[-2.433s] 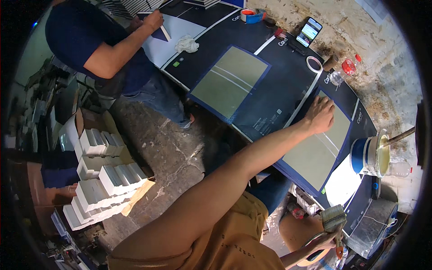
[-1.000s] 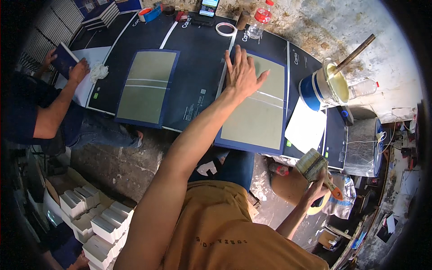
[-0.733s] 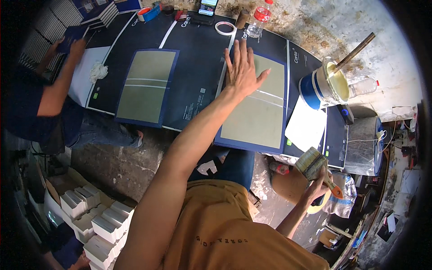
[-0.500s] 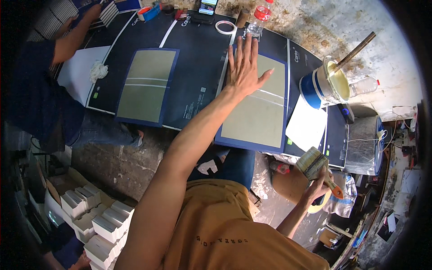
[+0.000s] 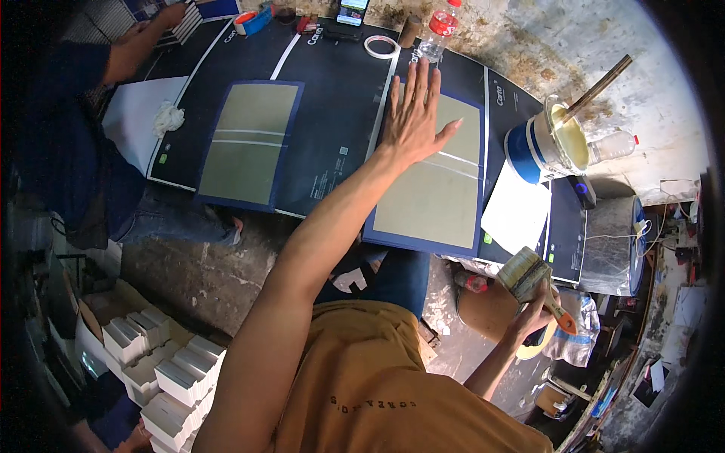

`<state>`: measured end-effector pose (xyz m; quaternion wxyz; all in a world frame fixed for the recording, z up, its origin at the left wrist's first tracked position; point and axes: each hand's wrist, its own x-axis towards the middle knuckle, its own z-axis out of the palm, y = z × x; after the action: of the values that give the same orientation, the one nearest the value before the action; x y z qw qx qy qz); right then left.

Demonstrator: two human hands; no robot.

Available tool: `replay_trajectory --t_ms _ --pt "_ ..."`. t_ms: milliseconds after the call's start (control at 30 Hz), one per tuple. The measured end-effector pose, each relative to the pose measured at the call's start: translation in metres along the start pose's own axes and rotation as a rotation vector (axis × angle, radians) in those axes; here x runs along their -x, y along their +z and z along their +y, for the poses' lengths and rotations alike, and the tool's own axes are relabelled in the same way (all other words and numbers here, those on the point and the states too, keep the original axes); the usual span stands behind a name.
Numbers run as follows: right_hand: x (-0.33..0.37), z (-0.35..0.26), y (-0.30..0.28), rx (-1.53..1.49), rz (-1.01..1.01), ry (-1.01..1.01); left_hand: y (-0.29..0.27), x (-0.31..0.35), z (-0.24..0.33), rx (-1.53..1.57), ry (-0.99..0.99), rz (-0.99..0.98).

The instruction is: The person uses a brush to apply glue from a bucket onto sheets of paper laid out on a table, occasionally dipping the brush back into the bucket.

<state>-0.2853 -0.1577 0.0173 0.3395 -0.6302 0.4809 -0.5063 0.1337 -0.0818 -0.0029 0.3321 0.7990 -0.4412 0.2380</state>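
Observation:
My left hand [image 5: 411, 121] lies flat, fingers spread, on the upper part of a grey-beige board cover [image 5: 430, 204] edged in dark blue. Two pale strips cross the middle of that cover. Off the table's front edge, at the right, my right hand [image 5: 533, 311] is wrapped round a wide paintbrush [image 5: 526, 275] with an orange-tipped handle; its broad bristles point up and left. A second board cover [image 5: 245, 151] of the same make rests to the left, apart from both hands. The bucket of pale yellow paste [image 5: 570, 140], blue and white outside, stands right of the nearer cover with a stick in it.
White paper [image 5: 516, 208] lies beside the bucket. A water bottle [image 5: 439, 30], a tape roll [image 5: 381, 47] and a phone [image 5: 352, 11] line the table's back. Another person [image 5: 83, 143] handles books at the left. Boxes of white stacks [image 5: 162, 370] stand at lower left.
The other person's hands have shifted right by the books. My left hand stays flat on the cover, and the paintbrush keeps its place in my right hand.

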Motion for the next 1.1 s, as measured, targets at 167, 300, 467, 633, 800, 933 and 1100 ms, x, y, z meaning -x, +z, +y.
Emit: replay_trajectory --t_ms 167,300,467,633,800,933,1100 --pt "0.003 -0.009 0.001 0.016 -0.001 0.007 0.017 0.007 -0.007 0.052 -0.111 -0.341" --pt "0.0 0.001 -0.008 -0.042 0.01 0.033 0.008 0.004 -0.005 0.019 0.014 -0.073" --pt "-0.005 0.014 -0.015 -0.033 0.011 0.002 0.002 0.002 0.0 -0.007 0.0 -0.016" --pt "-0.002 0.007 -0.01 -0.066 0.006 -0.004 0.01 0.005 -0.003 0.026 -0.149 -0.453" --pt "0.001 0.006 -0.01 -0.033 0.011 0.024 0.009 0.01 -0.007 0.028 -0.104 -0.209" --pt "0.003 0.004 -0.012 -0.031 0.036 -0.001 0.002 0.006 -0.001 -0.017 0.029 0.006" --pt "-0.004 0.005 -0.011 0.015 0.086 -0.046 0.017 0.008 -0.002 -0.004 -0.012 -0.266"
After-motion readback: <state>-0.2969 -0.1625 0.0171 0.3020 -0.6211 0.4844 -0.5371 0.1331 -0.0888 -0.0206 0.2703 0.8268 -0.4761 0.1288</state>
